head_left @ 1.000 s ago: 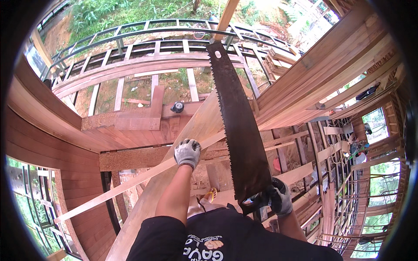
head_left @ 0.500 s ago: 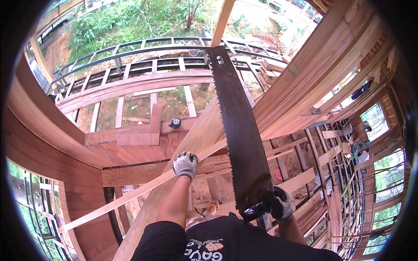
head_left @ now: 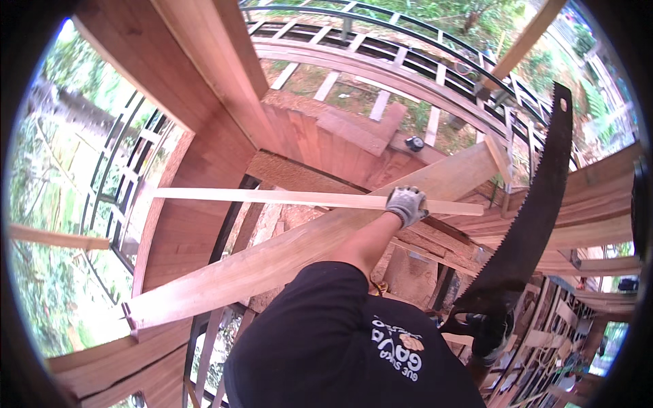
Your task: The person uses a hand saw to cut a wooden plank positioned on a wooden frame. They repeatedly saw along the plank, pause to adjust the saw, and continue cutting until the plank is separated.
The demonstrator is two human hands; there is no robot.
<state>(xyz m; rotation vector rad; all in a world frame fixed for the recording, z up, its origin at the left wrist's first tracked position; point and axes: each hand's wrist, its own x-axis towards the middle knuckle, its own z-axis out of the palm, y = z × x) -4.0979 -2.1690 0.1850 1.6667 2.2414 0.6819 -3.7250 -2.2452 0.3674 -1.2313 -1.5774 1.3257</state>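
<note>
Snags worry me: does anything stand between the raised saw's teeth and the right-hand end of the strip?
Nothing visible does: the gap between the saw and that end of the strip shows only background. The left hand is on the strip, short of that end. Depth is hard to judge.

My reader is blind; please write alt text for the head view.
A gloved right hand holds a large saw, while the gloved left hand holds a thin wooden strip that crosses a wide plank. Grass shows beyond.

Strip point(head_left: 306, 198) across plank point(head_left: 272, 255), saw point(head_left: 534, 224) at right, tape measure point(head_left: 414, 143) beyond
</note>
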